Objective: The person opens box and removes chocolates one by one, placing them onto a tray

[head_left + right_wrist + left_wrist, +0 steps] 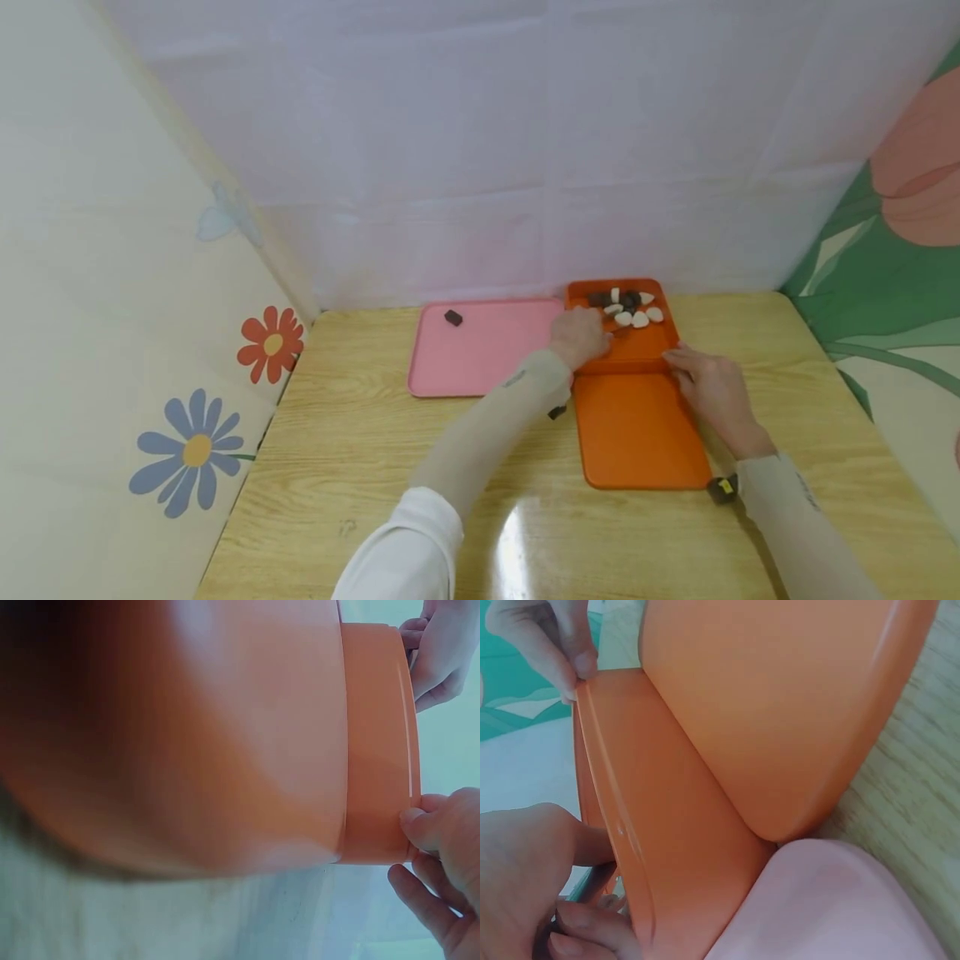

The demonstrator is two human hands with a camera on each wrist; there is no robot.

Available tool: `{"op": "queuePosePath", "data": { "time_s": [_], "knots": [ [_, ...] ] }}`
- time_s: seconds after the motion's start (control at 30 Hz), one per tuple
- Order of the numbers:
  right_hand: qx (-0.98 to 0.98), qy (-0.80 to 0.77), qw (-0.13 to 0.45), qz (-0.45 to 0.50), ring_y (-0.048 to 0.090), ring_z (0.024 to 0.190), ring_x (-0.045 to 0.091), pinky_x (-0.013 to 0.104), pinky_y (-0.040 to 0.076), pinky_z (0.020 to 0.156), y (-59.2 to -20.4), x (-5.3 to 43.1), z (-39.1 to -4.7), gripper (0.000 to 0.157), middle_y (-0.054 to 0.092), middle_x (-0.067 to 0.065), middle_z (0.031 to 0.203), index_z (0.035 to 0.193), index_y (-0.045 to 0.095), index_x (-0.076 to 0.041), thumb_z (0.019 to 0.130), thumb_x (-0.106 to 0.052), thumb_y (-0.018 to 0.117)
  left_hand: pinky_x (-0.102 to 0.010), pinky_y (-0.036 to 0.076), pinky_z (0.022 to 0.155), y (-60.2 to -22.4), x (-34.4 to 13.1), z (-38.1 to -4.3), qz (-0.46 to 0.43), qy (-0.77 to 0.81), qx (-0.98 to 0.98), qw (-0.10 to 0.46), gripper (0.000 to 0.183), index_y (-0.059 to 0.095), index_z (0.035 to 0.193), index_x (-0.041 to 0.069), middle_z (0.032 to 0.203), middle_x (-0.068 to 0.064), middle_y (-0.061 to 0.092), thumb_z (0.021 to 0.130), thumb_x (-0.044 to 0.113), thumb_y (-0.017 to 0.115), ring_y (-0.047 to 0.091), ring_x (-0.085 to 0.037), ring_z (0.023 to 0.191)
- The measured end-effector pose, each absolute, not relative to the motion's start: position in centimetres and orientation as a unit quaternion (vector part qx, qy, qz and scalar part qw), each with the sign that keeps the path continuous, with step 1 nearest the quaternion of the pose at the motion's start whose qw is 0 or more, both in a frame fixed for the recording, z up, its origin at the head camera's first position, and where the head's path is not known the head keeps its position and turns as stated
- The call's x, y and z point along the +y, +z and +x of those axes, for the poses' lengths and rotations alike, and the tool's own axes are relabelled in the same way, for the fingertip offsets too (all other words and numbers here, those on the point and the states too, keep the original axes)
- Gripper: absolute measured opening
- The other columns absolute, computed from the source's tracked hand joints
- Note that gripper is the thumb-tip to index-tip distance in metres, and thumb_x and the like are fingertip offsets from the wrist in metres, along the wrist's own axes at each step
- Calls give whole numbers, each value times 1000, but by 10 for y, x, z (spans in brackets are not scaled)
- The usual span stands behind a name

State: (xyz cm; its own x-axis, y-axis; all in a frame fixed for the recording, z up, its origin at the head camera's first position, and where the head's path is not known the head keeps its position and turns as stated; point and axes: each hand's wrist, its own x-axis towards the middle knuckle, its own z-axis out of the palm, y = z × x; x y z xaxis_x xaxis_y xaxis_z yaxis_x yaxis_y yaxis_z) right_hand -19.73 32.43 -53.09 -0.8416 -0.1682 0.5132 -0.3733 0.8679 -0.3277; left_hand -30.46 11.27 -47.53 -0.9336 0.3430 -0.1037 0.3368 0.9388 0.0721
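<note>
An orange box (626, 367) holds several white and dark small pieces (630, 310), mostly in its far part. My left hand (581, 337) reaches over the box's left rim, its fingers inside. In the left wrist view, the left fingers (592, 924) curl beside a dark patch, and I cannot tell whether they hold a piece. At the near right corner, my right hand (712, 392) pinches the box rim between thumb and fingers. An orange lid-like panel (641, 433) lies flat in front of the box, along its near wall.
A pink tray (487, 367) stands left of the box, with one dark piece (453, 317) near its far left corner. The wooden table (360, 467) meets a pale cloth wall behind. Painted side walls stand at left and right.
</note>
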Motion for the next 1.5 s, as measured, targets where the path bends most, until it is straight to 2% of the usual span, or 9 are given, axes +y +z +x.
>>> {"op": "queuePosePath", "data": {
  "time_s": [0.37, 0.77, 1.0, 1.23, 1.5],
  "knots": [
    [-930, 213, 252, 160, 74, 112, 43, 61, 60, 86, -533, 325, -195, 33, 79, 22, 114, 115, 80, 4, 83, 14, 81, -31, 57, 56, -485, 114, -308, 170, 13, 985, 21, 34, 76, 88, 22, 85, 3, 75, 103, 51, 68, 66, -10, 67],
    [-924, 231, 255, 167, 74, 111, 45, 62, 59, 87, -534, 325, -194, 33, 78, 24, 113, 114, 80, 5, 83, 15, 82, -29, 52, 48, -487, 108, -306, 143, 40, 988, 37, 35, 73, 84, 21, 77, 4, 69, 102, 51, 70, 60, -8, 60],
    [-918, 232, 270, 175, 74, 109, 45, 62, 59, 86, -535, 328, -197, 31, 79, 23, 110, 110, 81, 5, 82, 16, 82, -29, 51, 47, -481, 105, -303, 151, 53, 987, 25, 39, 71, 81, 19, 76, 3, 68, 102, 51, 70, 60, -8, 59],
    [-915, 234, 275, 179, 75, 108, 46, 62, 60, 85, -536, 330, -198, 30, 79, 23, 109, 109, 81, 5, 82, 16, 81, -25, 49, 43, -470, 97, -299, 170, 72, 982, 34, 42, 69, 76, 18, 66, 5, 63, 105, 48, 67, 54, -6, 51],
    [-916, 236, 271, 178, 74, 109, 46, 62, 59, 86, -533, 329, -201, 31, 79, 24, 110, 110, 81, 5, 82, 17, 81, -23, 50, 44, -456, 78, -302, 178, 124, 974, 67, 43, 63, 77, 17, 73, 6, 60, 108, 47, 62, 52, -5, 50]
  ]
}}
